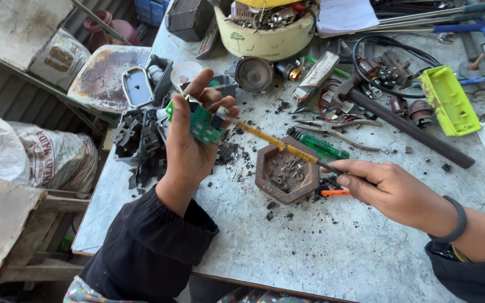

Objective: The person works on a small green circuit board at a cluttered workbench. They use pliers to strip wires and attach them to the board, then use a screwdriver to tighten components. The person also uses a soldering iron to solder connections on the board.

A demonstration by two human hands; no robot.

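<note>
My left hand [189, 140] is raised over the left part of the grey table [321, 247] and grips a small green circuit board [203, 124] between thumb and fingers. My right hand [383, 185] holds a long thin tool with a yellow shaft [276, 143], and its tip points at the board's right edge. Under the tool lies a rusty hexagonal dish [285, 171] with small screws in it. A green-handled screwdriver [320, 146] lies just beyond the dish.
Black plastic housing parts [136, 140] lie left of my left hand. At the back stand a cream bucket of scrap [265, 33], a hammer [405, 126], a lime-green plastic part [449, 101], pliers and cables. Dark crumbs dot the tabletop. Sacks and a wooden bench stand off the left edge.
</note>
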